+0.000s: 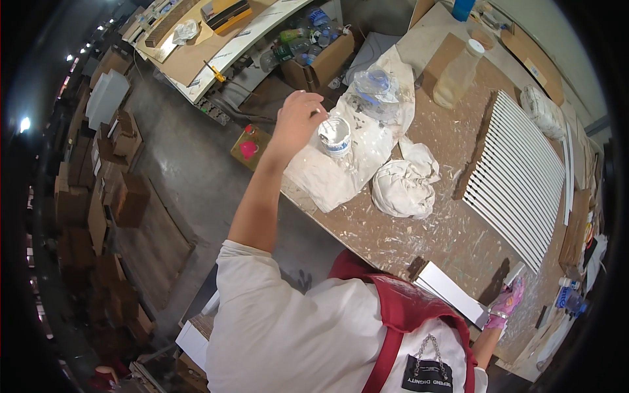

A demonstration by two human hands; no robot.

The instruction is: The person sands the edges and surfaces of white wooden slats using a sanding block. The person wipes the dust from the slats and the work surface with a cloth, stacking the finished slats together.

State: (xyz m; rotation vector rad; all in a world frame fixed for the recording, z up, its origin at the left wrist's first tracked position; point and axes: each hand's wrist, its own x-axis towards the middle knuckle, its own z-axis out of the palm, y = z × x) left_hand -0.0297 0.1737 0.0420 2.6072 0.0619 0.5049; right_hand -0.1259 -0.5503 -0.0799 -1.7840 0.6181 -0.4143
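My left hand [298, 126] hangs over the rim of a small white tub [335, 145], its fingers bent together. Whatever they pinch is too small to make out. White stuff coats the inside of the tub, which stands on a stained white cloth [321, 178]. At the lower right, my right hand [504, 306] wears a pink patterned glove. Its fingers are closed around a small pale flat piece [515, 273]. Beside that hand a long white strip [451, 292] lies near the table edge. Beyond it, a row of many thin white slats [517, 180] rests on the table.
A crumpled white cloth [406, 185] lies mid-table. Behind it are a clear plastic container [375, 95] and a cloudy bottle with a white lid [458, 75]. A cardboard box of empty bottles [321, 65] stands beyond the table. A small bottle [573, 301] lies far right.
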